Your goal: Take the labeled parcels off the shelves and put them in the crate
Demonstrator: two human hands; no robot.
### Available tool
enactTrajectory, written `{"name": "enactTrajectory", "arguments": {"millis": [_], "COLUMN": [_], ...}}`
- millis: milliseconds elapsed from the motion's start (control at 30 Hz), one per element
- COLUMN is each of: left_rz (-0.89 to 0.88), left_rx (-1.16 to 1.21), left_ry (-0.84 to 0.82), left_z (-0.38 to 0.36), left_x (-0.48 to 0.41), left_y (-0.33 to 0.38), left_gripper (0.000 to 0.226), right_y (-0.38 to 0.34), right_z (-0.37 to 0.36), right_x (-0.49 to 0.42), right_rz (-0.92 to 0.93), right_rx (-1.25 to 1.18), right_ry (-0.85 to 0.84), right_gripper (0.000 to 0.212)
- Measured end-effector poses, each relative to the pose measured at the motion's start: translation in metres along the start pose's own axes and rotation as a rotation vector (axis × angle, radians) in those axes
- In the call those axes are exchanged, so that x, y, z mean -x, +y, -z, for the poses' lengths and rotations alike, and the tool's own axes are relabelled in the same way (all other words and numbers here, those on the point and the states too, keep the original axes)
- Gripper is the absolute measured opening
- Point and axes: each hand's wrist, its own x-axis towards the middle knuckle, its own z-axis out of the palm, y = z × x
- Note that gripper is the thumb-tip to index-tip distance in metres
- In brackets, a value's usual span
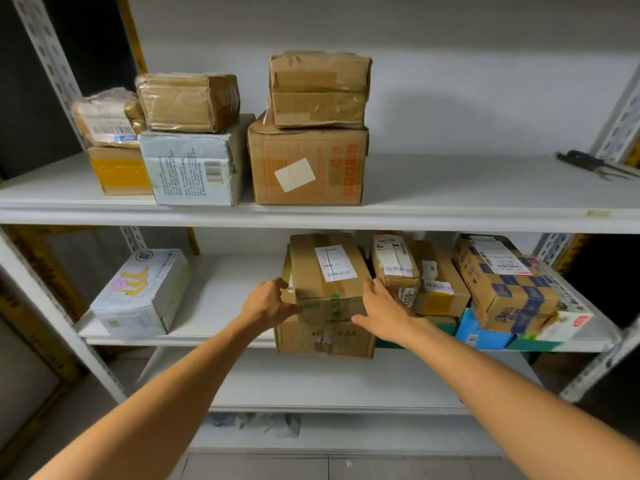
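A brown cardboard parcel with a white printed label and green tape (325, 275) sits on the middle shelf (221, 296), stacked on a larger plain brown cardboard box (323, 337) that juts over the shelf's front edge. Both hands clasp the parcel from opposite sides. The left hand (268, 301) presses its left front corner, fingers curled against the cardboard near a loose flap. The right hand (382, 311) lies flat against its right side, fingers spread and reaching back, thumb low at the front. Both bare forearms stretch up from the lower corners of the view.

Just right of the parcel stand two smaller labeled brown boxes (394, 268), close enough to crowd the right hand's fingers. Further right, a blue-checked carton (505, 289) rests tilted on flat blue and green boxes (479, 336). Well to the left lies a grey plastic-wrapped package (142, 296). The upper shelf (450, 188) carries several stacked cardboard boxes (308, 164).
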Motion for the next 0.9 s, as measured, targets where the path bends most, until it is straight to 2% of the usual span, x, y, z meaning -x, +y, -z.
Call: {"name": "enactTrajectory", "arguments": {"millis": [133,233,300,333,400,433,500,533,633,667,733,767,833,900], "left_rz": [0.073,0.126,0.144,0.148,0.171,0.193,0.229,0.242,0.275,0.287,0.320,0.330,0.342,0.356], "left_rx": [0.168,0.329,0.383,0.387,0.400,0.415,0.411,0.389,0.329,0.337,0.391,0.406,0.385,0.358], "left_ry": [-0.039,-0.083,-0.096,-0.089,-0.057,-0.036,0.000,0.001,-0.047,-0.066,-0.096,-0.108,-0.131,-0.167], "left_z": [-0.002,-0.010,-0.018,-0.021,-0.026,-0.026,-0.025,-0.024,-0.023,-0.022,-0.019,-0.018,-0.016,-0.016], "left_x": [-0.009,-0.017,-0.019,-0.019,-0.017,-0.016,-0.012,-0.009,-0.006,-0.006,-0.007,-0.009,-0.009,-0.007], "left_y": [0.003,0.008,0.010,0.011,0.009,0.006,-0.001,-0.005,-0.012,-0.012,-0.011,-0.009,-0.007,-0.005], "left_gripper": [0.070,0.055,0.043,0.040,0.046,0.054,0.069,0.074,0.078,0.075,0.066,0.062,0.057,0.066], "right_y": [0.004,0.005,0.006,0.008,0.008,0.007,0.006,0.006,0.005,0.003,0.001,-0.001,-0.003,-0.003], "right_z": [-0.009,-0.018,-0.021,-0.022,-0.022,-0.021,-0.024,-0.026,-0.028,-0.028,-0.027,-0.027,-0.026,-0.024], "right_x": [-0.013,-0.020,-0.024,-0.026,-0.028,-0.027,-0.024,-0.022,-0.017,-0.016,-0.016,-0.016,-0.014,-0.012], "right_rz": [-0.086,-0.155,-0.206,-0.229,-0.273,-0.282,-0.277,-0.270,-0.306,-0.319,-0.367,-0.376,-0.377,-0.377], "right_rx": [-0.157,-0.277,-0.344,-0.392,-0.525,-0.548,-0.515,-0.488,-0.464,-0.486,-0.590,-0.642,-0.684,-0.651], "right_ry": [0.002,0.084,0.162,0.202,0.243,0.244,0.232,0.242,0.216,0.195,0.141,0.129,0.087,-0.003], "right_gripper": [0.090,0.090,0.081,0.070,0.049,0.045,0.038,0.027,0.025,0.034,0.074,0.084,0.096,0.104]}}
